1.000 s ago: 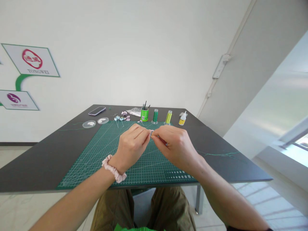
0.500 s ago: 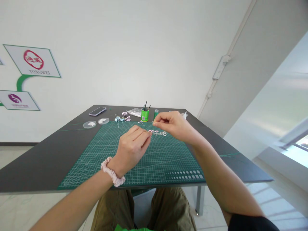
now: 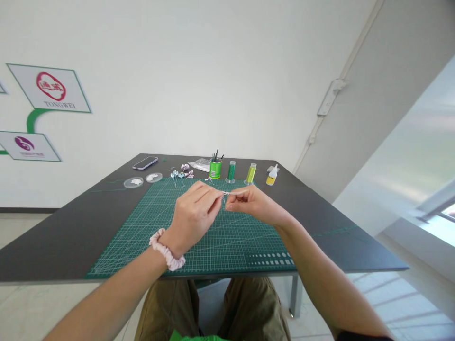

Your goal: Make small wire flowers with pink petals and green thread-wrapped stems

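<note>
Right hand [image 3: 254, 203], raised and apart from the left half a second ago, now lies lower, its fingertips just beside those of the left hand [image 3: 195, 208]; green spool [image 3: 232, 171] and yellow-green spool [image 3: 251, 174], partly or wholly covered then, show again. Left hand: near its former place.

Left hand, detail: back uppermost, fingers drawn together in a pinch; thin pale wire [image 3: 224, 200] hanging in a small curve at the tips. Small pale piece [image 3: 225, 193] just beyond, touching or merely behind; cannot be told. Pink scrunchie [image 3: 167, 249] around the wrist.

Right hand, detail: fingers curled, narrow gap between thumb and forefinger. Pale strip [image 3: 237, 192] along the upper edge of the forefinger; held or behind, cannot be told.

Beneath both hands: green cutting mat [image 3: 213, 251], gridded, on a dark table [image 3: 60, 246].

Far side, left to right: phone [image 3: 145, 163], flat; two clear round dishes [image 3: 127, 183] with white pieces [image 3: 136, 181] inside; pale blue flowers [image 3: 174, 174] on wire stems, beside pinkish-purple flowers [image 3: 185, 166]; crumpled clear bag [image 3: 201, 164]; green tin [image 3: 215, 169], upright, holding dark tools [image 3: 216, 154]; both spools, upright; white bottle [image 3: 272, 175] with yellow label, upright.
</note>
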`<state>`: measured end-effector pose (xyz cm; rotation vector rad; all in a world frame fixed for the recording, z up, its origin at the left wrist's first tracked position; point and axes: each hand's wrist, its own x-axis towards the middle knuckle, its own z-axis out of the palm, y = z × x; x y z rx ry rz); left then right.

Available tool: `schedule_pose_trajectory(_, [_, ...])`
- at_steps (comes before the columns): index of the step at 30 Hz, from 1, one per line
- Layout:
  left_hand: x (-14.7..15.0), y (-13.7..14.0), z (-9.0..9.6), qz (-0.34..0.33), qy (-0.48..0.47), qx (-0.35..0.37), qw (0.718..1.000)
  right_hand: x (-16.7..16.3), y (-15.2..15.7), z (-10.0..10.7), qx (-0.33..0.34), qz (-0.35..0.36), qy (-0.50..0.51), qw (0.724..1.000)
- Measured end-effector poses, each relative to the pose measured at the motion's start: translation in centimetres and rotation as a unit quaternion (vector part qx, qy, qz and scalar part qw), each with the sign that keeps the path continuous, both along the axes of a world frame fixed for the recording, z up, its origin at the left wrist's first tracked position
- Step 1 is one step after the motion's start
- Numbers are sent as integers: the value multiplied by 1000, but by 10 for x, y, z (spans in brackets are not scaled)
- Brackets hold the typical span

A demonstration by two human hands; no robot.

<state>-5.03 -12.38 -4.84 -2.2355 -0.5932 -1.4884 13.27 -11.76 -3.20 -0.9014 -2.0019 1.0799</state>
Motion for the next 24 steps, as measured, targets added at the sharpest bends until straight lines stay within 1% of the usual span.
schedule_pose_trajectory(3, [1,3,-3,2,9,-6,1000,-1,-9,-2,-9,-1,-3,1000])
schedule_pose_trajectory(7, [3,7,-5,3,17,-2,1000,-2,-23,-2,24,-39,-21,999])
schedule_pose_trajectory(9, [5,7,-6,5,22,1,1000,-4,-31,0,66,-69,-53,994])
schedule_pose_trajectory(10, [6,7,-6,7,25,4,1000,-5,-35,2,100,-87,-74,988])
schedule_pose_trajectory(14, [8,6,-6,11,32,10,999,-9,-46,12,236,-136,-168,947])
schedule_pose_trajectory(17, [9,5,-6,14,34,9,999,-9,-49,22,289,-153,-200,924])
schedule_pose_trajectory(19, [9,4,-6,14,35,10,999,-8,-47,30,302,-165,-206,916])
schedule_pose_trajectory(21, [9,3,-5,11,36,11,999,-6,-44,37,301,-173,-205,915])
schedule_pose_trajectory(24, [8,1,-6,-1,35,11,999,-5,-36,46,285,-162,-190,926])
